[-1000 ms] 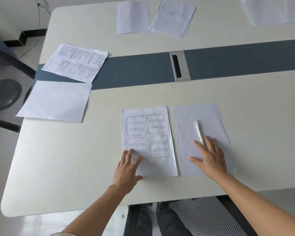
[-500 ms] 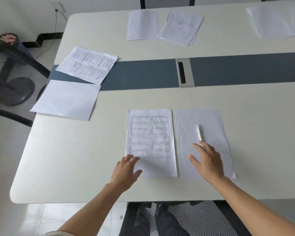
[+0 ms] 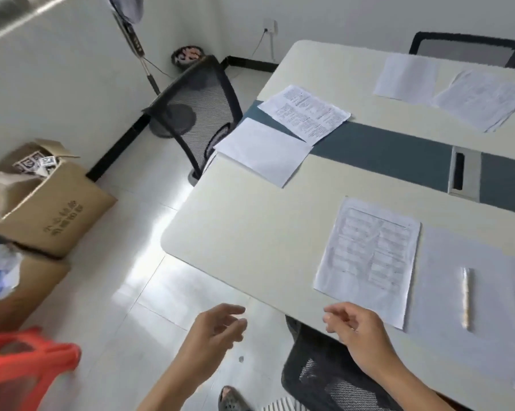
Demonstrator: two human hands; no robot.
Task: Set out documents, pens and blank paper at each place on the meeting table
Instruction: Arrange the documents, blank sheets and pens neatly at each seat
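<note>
Meeting table (image 3: 250, 232): places laid along edges.
Near place: blank sheet (image 3: 487, 336) just beside printed document (image 3: 369, 256), both squared to chair (image 3: 324, 378), so judged ready for seated reader.
End place: second document (image 3: 305, 112) and second blank sheet (image 3: 262, 149) overlap at one corner; no pen visible, so judged incomplete.
Left hand (image 3: 217, 330), right hand (image 3: 357, 330): empty, fingers loosely curled, by near edge.
Pen (image 3: 466, 298): lies on blank sheet, ready for writing.

One head-worn camera looked steeply down from close above the table (image 3: 250, 226) edge — frame tilted, table filling the right, floor (image 3: 149, 203) the left.
</note>
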